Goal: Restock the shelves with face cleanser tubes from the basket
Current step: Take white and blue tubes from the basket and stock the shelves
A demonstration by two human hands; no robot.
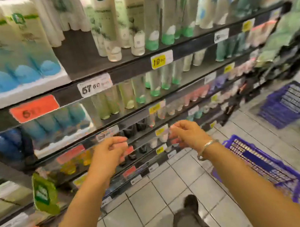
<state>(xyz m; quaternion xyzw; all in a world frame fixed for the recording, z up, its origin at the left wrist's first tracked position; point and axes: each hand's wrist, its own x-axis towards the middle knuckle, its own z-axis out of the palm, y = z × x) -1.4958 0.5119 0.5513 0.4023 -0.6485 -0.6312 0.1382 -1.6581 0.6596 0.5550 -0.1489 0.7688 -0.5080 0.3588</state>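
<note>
Both arms reach forward toward the shelves (123,72), which run from the left edge of the view away to the right in several dark tiers. The left hand (109,149) hangs in front of a lower tier with its fingers loosely curled and nothing in them. The right hand (186,133) is level with it and just beside it, also loosely curled and empty, with a silver bracelet (206,148) on its wrist. Face cleanser tubes (131,28) stand cap-down in rows on the upper tier, white and green ones in the middle and blue-capped ones in a white tray at the left; a bare gap of dark shelf lies between those 2 groups. More tubes fill the tiers below, though blur hides their detail. Price tags line the shelf edges, among them a white tag (94,85), a yellow tag (161,59) and an orange tag (34,108). On the tiled floor (175,180) a purple basket (261,166) sits to the right of the right arm, near the shelf base, and its contents cannot be made out. A second purple basket (289,103) lies further along the aisle. A dark shoe (190,202) shows at the bottom between the arms.
</note>
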